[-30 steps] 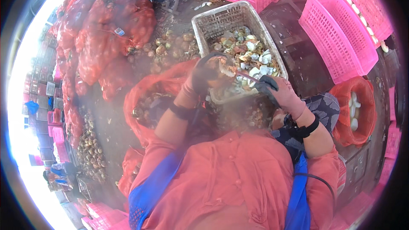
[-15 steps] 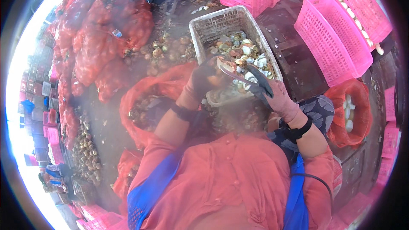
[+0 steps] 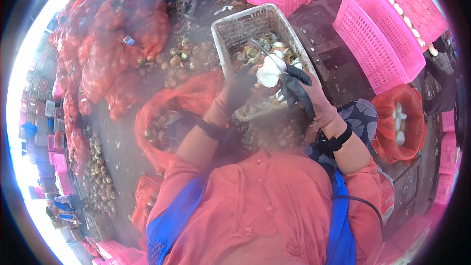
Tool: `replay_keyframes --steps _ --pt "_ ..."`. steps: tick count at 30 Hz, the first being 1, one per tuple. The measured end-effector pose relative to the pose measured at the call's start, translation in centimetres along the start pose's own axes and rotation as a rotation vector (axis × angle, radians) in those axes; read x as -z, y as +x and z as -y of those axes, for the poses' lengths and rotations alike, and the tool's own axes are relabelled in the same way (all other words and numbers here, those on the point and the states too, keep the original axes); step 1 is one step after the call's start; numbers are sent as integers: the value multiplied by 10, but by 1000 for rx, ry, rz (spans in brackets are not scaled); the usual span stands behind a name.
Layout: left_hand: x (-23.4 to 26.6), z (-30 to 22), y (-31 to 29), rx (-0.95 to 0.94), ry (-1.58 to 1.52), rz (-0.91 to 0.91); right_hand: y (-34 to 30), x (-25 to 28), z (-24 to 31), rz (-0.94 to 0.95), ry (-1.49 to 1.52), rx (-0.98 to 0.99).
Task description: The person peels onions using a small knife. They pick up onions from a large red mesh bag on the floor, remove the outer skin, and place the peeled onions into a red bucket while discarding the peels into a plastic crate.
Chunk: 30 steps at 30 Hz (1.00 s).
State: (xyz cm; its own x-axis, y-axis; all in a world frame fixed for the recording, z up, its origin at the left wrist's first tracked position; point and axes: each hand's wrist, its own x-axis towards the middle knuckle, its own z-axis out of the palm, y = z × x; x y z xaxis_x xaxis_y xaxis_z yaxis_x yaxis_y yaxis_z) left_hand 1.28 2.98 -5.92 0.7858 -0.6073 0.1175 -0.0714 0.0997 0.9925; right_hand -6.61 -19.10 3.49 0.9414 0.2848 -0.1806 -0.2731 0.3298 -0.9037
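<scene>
Over the dirty white crate (image 3: 223, 51) I hold a white onion (image 3: 270, 74) with its pale layers bared. My left hand (image 3: 239, 88), in a dark-fronted glove, is closed on the onion's left side; haze blurs its fingers. My right hand (image 3: 303, 92), gloved in pink and dark grey, is closed on a knife (image 3: 265, 51). Its handle is hidden in the fingers, and its thin blade slants up and left across the onion. Below both hands, peeled skins and onion scraps (image 3: 245, 55) lie in the crate.
An open red mesh bag of onions (image 3: 164, 103) stands at my left, with loose onions (image 3: 98, 176) beyond. Stacked full mesh bags (image 3: 113, 39) rise far left. At right are a pink crate (image 3: 378, 44) and a red mesh-lined container (image 3: 417, 127) holding peeled onions.
The onion now shows white where brownish skin showed before. The knife blade has swung to point up and left, and my right hand has turned, fingers lower.
</scene>
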Motion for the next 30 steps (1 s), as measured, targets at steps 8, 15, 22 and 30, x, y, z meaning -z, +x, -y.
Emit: replay_keyframes --steps 8,15,22,30 --pt "-18 -28 -7 131 -229 -96 12 9 -10 -87 -51 45" --pt "-21 -49 -10 86 -508 -25 27 40 -4 -208 188 32" --pt "-18 -79 -8 -2 -752 -39 53 86 -38 -410 227 -140" --pt "12 -10 11 -363 354 -384 20 3 -28 -105 -465 424"
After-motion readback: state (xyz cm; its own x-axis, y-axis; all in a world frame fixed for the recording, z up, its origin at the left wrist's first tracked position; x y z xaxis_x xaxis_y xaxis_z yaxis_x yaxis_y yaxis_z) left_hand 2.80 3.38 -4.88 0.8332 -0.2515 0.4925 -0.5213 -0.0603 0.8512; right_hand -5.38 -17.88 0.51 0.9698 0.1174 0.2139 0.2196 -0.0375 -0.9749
